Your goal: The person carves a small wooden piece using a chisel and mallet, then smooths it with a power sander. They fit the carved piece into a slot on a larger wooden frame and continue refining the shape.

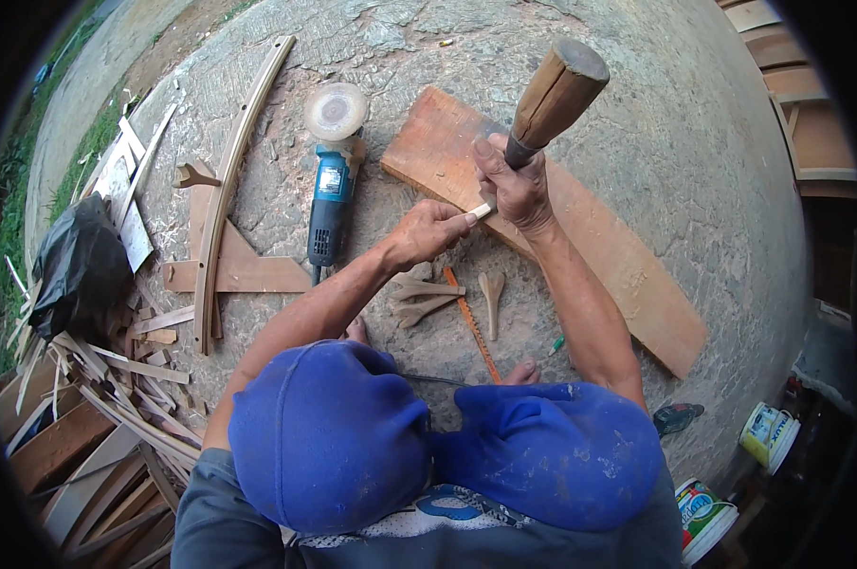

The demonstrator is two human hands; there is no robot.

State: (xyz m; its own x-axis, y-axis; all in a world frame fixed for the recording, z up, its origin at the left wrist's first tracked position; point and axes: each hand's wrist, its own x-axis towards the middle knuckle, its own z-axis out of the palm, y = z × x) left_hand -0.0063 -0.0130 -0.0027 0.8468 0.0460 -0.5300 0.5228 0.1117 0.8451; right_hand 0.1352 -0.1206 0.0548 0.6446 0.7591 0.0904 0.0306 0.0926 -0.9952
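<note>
My right hand (519,190) grips a tool with a thick wooden handle (559,90) and dark metal below it, its lower end hidden by my fingers. My left hand (424,232) pinches a small pale wooden piece (478,212) at the near edge of a long reddish plank (628,294), just below my right hand. Several forked wooden pieces (492,294) lie on the concrete below my hands, beside an orange toothed strip (476,332) and a small green object (556,346).
A teal angle grinder (331,199) lies left of my hands. A curved rail (248,133) rests across triangular boards (272,275). Offcuts (154,370) and a black plastic bag (73,270) crowd the left. Two buckets (768,436) stand at lower right, and wooden panels (793,104) at upper right.
</note>
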